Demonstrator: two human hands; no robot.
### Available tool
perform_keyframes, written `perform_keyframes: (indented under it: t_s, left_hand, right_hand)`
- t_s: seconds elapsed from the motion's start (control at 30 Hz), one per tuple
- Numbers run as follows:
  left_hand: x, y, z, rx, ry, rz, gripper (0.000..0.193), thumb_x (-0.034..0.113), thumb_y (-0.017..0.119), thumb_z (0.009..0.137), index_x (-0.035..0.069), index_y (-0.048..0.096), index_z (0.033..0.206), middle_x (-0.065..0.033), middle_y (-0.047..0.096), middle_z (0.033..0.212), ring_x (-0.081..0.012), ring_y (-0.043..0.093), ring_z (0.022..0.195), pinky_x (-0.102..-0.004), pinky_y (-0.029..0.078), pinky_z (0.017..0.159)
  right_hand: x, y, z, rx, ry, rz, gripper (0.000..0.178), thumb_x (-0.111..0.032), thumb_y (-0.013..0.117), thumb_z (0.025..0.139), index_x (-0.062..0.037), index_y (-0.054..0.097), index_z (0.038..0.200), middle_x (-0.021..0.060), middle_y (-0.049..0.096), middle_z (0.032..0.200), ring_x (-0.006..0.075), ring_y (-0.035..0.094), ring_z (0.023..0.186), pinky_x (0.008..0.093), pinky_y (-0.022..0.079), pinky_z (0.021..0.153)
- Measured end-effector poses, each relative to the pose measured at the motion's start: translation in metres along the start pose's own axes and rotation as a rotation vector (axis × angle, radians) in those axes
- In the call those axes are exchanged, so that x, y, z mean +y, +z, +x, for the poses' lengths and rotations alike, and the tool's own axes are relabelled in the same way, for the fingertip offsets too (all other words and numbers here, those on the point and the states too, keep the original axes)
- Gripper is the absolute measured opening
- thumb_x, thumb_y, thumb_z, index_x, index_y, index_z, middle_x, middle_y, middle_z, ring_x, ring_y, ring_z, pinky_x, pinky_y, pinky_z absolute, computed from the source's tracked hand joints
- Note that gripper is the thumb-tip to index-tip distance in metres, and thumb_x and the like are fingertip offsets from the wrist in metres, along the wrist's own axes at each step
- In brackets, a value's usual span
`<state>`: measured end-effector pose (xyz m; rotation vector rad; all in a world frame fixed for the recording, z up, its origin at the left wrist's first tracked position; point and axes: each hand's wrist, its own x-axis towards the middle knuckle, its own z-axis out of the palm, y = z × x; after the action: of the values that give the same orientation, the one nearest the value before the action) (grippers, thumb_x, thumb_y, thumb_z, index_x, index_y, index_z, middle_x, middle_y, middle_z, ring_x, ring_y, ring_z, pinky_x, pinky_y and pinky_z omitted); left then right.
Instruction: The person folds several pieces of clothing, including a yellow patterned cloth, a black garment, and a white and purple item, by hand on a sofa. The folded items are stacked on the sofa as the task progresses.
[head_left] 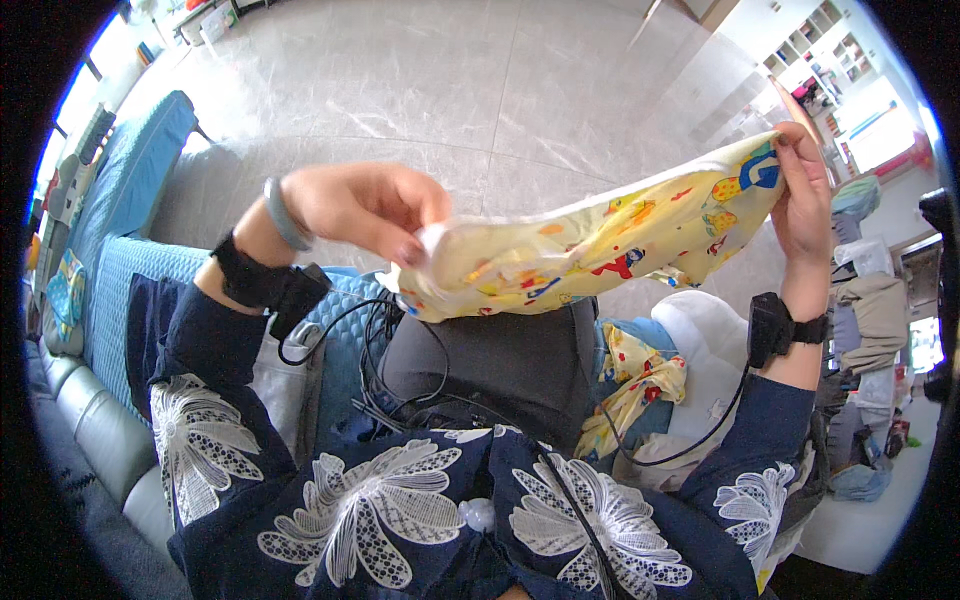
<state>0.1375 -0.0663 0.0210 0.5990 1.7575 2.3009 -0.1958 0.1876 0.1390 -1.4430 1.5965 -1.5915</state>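
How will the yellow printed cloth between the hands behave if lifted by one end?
The yellow printed cloth is probably floppy, judging by the soft folds near the left hand. It looks light, since the right hand pinches just one corner.

Grey marbled floor tiles [420, 90] shone brightly toward the upper left, a blue quilted sofa [125, 280] stood at left, grey-green leather cushions [100, 420] lined its outer side, white shelving [805, 42] stood at upper right, probably a window [82, 75] glowed at the left rim.
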Motion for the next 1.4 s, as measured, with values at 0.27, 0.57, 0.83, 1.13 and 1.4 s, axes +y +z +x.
perform_keyframes:
  t_s: [0.27,0.57,0.83,1.13,1.4]
  left_hand:
    - [-0.139,0.053,0.019,-0.101,-0.17,0.563,0.022,0.01,0.056,0.086,0.004,0.062,0.106,-0.0117,0.063,0.098,-0.0231,0.059,0.089,-0.0335,0.047,0.078]
    - [-0.159,0.05,0.041,0.31,-0.157,0.898,0.019,0.02,0.059,0.084,0.003,0.061,0.093,-0.013,0.056,0.09,-0.0309,0.055,0.091,-0.0385,0.045,0.08]
    - [-0.18,0.078,0.076,0.381,-0.069,0.998,0.027,0.023,0.066,0.077,0.005,0.057,0.095,-0.0118,0.052,0.094,-0.0317,0.052,0.095,-0.04,0.044,0.082]
    - [-0.13,-0.003,0.058,0.818,-0.057,0.305,0.005,0.009,0.052,0.09,0.005,0.053,0.094,0.0024,0.051,0.074,-0.0067,0.051,0.075,-0.025,0.044,0.063]
    - [0.026,-0.064,0.023,0.963,0.349,1.19,0.015,0.018,0.044,0.099,0.006,0.053,0.104,0.0047,0.05,0.084,-0.0024,0.043,0.076,-0.0175,0.04,0.068]
  right_hand:
    - [0.064,0.03,-0.042,-0.21,0.34,-0.284,0.011,-0.017,0.054,0.093,-0.0066,0.057,0.093,-0.0041,0.058,0.084,0.003,0.051,0.081,0.0197,0.042,0.073]
    - [0.074,0.001,-0.076,0.002,0.429,-0.25,0.012,-0.015,0.055,0.093,-0.0036,0.058,0.095,-0.0029,0.06,0.083,0.0024,0.053,0.077,0.0173,0.042,0.071]
    - [0.076,-0.006,-0.079,0.102,0.437,-0.2,0.013,-0.014,0.057,0.092,-0.0026,0.061,0.097,-0.0022,0.061,0.084,0.0033,0.054,0.077,0.0176,0.042,0.072]
    - [0.072,-0.038,-0.077,-0.002,0.362,-0.546,0.015,-0.017,0.059,0.091,-0.0024,0.062,0.091,-0.0029,0.06,0.081,0.0028,0.052,0.074,0.018,0.042,0.069]
    - [0.033,-0.028,-0.048,0.173,0.047,-0.472,0.017,-0.019,0.058,0.092,-0.0022,0.061,0.094,-0.0028,0.059,0.085,0.0028,0.051,0.078,0.0178,0.041,0.07]
